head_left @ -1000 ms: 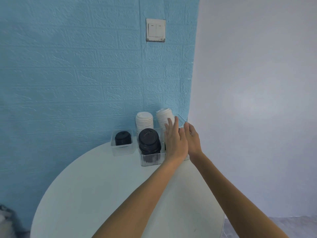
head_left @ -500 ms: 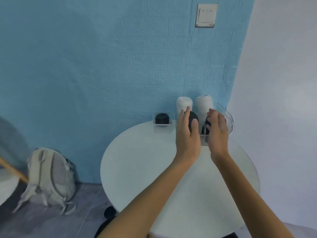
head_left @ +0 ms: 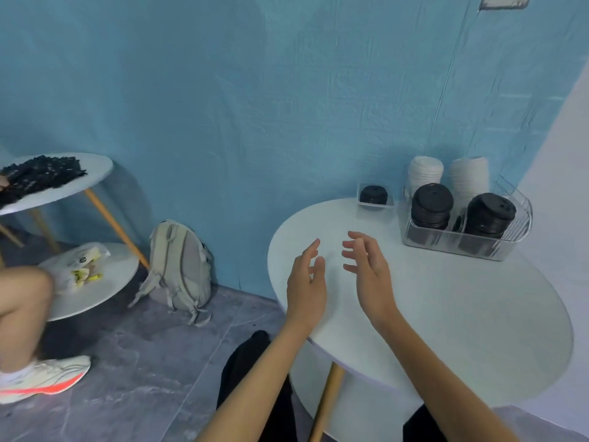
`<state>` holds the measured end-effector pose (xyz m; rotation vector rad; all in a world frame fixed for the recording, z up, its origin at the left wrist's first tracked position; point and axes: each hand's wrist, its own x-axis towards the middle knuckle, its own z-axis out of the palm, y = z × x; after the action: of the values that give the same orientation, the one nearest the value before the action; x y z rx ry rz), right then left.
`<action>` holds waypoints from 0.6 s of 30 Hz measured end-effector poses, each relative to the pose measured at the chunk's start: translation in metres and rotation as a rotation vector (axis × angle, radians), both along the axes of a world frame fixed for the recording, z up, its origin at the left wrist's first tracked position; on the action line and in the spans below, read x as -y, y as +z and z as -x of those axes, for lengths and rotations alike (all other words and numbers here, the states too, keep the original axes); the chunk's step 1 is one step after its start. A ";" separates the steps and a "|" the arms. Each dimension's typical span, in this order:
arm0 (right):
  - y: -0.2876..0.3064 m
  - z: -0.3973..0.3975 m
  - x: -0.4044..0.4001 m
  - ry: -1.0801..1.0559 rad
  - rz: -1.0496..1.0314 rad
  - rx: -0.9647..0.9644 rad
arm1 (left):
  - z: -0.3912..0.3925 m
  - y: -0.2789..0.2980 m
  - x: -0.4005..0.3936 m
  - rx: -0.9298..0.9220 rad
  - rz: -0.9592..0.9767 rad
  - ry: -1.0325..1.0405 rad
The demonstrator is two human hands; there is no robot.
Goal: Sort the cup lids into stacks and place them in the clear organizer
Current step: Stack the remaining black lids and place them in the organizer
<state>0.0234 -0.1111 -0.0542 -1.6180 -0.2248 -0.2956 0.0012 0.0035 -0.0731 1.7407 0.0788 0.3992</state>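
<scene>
White round table (head_left: pixel 446 314), both hands over its left part, palms facing each other, nothing held. Left hand (head_left: pixel 306 288) and right hand (head_left: pixel 371 272) have fingers loosely spread, slightly curled. Clear organizer (head_left: pixel 519 231) sits at the table's far right by the blue wall: two black lid stacks (head_left: pixel 432 205) in front, two white lid stacks (head_left: pixel 425 172) behind. Small clear box (head_left: pixel 390 204) with black lids just left of it. Backpack (head_left: pixel 180 266) on the floor, well apart.
</scene>
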 end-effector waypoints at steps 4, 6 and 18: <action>-0.019 0.001 -0.010 0.039 0.030 -0.055 | 0.000 -0.003 -0.002 -0.016 0.012 -0.002; -0.024 0.003 -0.011 0.053 0.059 -0.076 | 0.000 -0.003 -0.004 -0.019 0.026 0.005; -0.030 0.004 -0.012 0.059 0.103 -0.105 | 0.000 -0.007 -0.003 -0.010 -0.016 0.004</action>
<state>0.0199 -0.0987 -0.0845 -1.7203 -0.2102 -0.1550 0.0016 0.0064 -0.0801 1.7583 0.0866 0.3950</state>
